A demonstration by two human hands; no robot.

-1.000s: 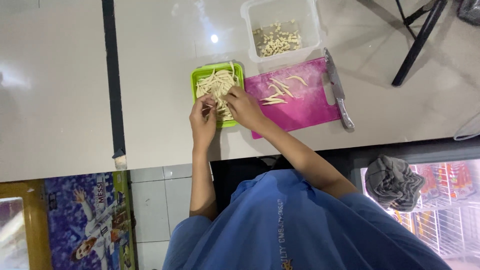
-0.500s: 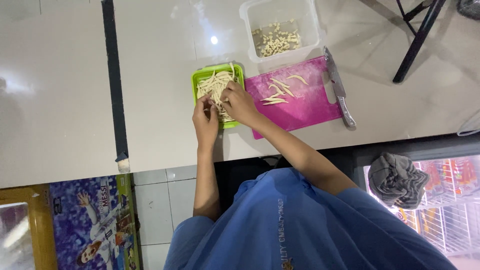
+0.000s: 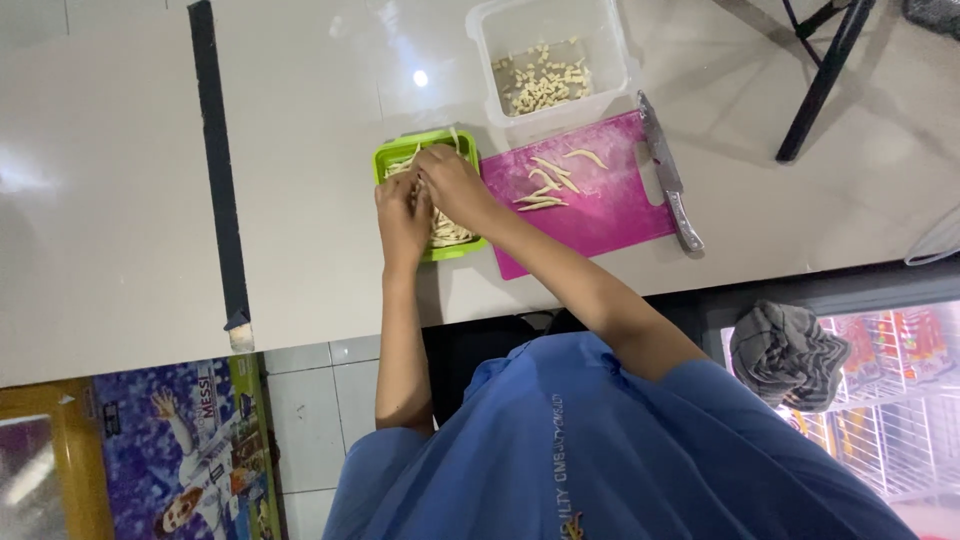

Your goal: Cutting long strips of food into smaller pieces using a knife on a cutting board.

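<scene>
Both hands have crept a little further up the green tray since a second ago, and the right hand now sits over its top end instead of its middle. That hand is curled over the pale strips heaped in the tray, fingers bent down into them; whether it has pinched any I cannot tell. The left hand lies just beside it, also curled onto the heap, its grip hidden too. A few loose strips lie on the pink board touching the tray's right side, with a knife along the board's far edge and a clear tub of short cut pieces above. To do this well, I judge it best to lift a small bunch, keep the strips parallel, and steady the tray with the other hand so it does not slide on the surface
</scene>
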